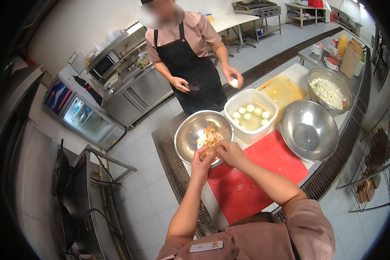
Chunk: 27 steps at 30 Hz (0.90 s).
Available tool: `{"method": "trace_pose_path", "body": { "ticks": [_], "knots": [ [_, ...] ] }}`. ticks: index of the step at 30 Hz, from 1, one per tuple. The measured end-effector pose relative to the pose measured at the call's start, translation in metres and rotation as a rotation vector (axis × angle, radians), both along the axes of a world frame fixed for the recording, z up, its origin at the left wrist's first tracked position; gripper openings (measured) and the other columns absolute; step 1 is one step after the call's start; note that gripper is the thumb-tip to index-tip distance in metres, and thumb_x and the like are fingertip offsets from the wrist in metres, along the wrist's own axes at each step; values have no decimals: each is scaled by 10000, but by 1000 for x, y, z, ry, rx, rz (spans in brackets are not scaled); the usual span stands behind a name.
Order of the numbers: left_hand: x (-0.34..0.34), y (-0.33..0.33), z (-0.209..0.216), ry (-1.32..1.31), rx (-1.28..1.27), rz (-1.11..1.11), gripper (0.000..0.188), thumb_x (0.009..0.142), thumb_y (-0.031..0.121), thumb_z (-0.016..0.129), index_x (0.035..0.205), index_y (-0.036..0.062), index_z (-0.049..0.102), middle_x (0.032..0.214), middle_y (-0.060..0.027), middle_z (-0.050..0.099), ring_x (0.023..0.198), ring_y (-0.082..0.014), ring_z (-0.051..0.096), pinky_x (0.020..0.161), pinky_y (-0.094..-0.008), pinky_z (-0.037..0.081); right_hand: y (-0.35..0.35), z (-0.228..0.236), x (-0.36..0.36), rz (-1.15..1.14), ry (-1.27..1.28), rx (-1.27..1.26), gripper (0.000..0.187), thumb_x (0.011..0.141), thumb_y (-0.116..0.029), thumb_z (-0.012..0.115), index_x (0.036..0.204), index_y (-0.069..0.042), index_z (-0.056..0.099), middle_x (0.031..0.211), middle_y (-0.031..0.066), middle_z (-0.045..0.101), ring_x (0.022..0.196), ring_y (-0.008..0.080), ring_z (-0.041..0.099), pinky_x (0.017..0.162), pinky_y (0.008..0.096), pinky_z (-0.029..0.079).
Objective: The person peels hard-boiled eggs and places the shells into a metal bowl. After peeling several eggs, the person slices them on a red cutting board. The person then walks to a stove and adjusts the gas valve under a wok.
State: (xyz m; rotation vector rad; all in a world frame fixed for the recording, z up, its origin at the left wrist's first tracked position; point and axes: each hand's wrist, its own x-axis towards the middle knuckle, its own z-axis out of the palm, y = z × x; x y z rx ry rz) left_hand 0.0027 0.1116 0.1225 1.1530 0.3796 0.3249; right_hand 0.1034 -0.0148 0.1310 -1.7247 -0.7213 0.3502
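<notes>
Pale square floor tiles point(155, 196) surround our white worktable point(213, 211), on which a red rectangular cutting board point(275, 162) lies flat. At its far left corner, we have a round, shiny steel mixing bowl point(186, 141) containing tan and white shell fragments point(209, 135). Our left hand point(200, 161) and right hand point(229, 152) meet above the bowl's near rim, fingertips pinching a small tan item point(209, 151); our fingers mostly hide it, so we cannot tell its kind. Just beside the bowl, a white square plastic tub point(249, 136) holds smooth white eggs point(250, 108) in liquid. To its right sits a perforated steel colander point(307, 125). Opposite us, a co-worker point(201, 32) holds a white egg point(234, 83).
</notes>
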Motion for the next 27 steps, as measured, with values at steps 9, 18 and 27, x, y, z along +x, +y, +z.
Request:
{"method": "trace_pose_path", "body": {
  "ticks": [9, 18, 27],
  "knots": [
    [-7, 49, 9, -79, -306, -154, 383, 989, 244, 529, 1307, 39, 470, 1183, -107, 592, 1049, -221, 617, 908, -281, 530, 26, 2, 61, -115, -302, -95, 249, 865, -96, 572, 1082, -14, 661, 1024, 247, 652, 930, 359, 649, 841, 403, 502],
    [-2, 55, 3, -51, -384, -46, 349, 1004, 251, 498, 1283, 41, 484, 1184, -92, 580, 1038, -200, 610, 893, -282, 545, 45, 12, 25, 243, -409, 58, 323, 842, -155, 636, 1147, -47, 645, 1173, 185, 623, 1103, 359, 575, 971, 421, 437],
    [-2, 56, -1, 1, -336, 6, 258, 985, 264, 543, 1140, 58, 526, 1060, -71, 617, 909, -151, 633, 774, -250, 561, 49, 12, 13, 135, -875, 5, 206, 800, -147, 637, 969, -30, 626, 1110, 130, 592, 1125, 310, 526, 1063, 462, 351]
  ]
}}
